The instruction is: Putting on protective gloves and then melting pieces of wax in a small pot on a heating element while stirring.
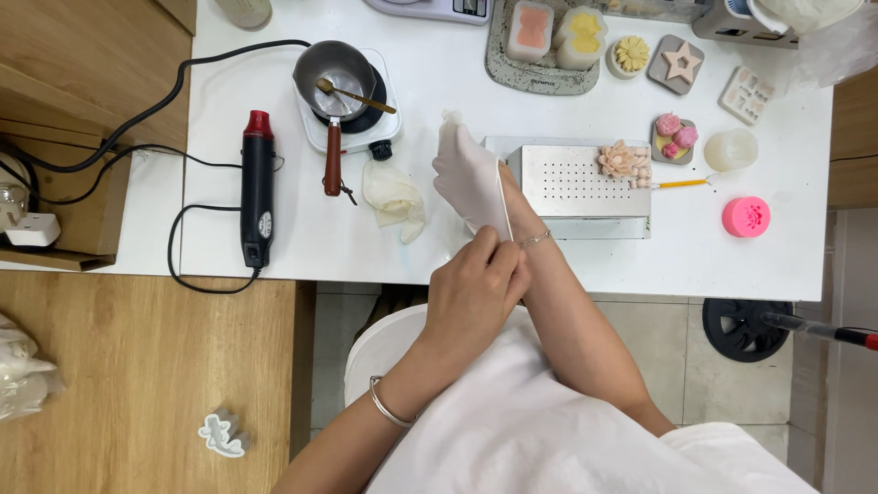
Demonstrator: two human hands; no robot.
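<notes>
At the centre of the frame the right hand (468, 176) stretches forward over the white table (302, 247), its fingers straight and close together inside a thin white glove (476, 187), gripping nothing. The right forearm crosses over the left one, a thin bracelet at its wrist. The left hand (476, 288), bare and with a silver bangle (389, 407) lower on the arm, is curled just below, its fingertips pinched on the glove's cuff at the right wrist. A second glove (395, 197) lies crumpled on the table just left of the gloved hand. Right of the hand sits a perforated metal box (572, 183) with a pale flower shape (624, 162) on its upper right corner. At upper left of centre a small pan with a spoon (337, 73) rests on a hot plate, and a black heat gun with a red tip (257, 187) lies to the left. At upper right are a grey tray of moulded blocks (540, 73), a star piece (679, 62), and a pink round mould (746, 217) at the right.
</notes>
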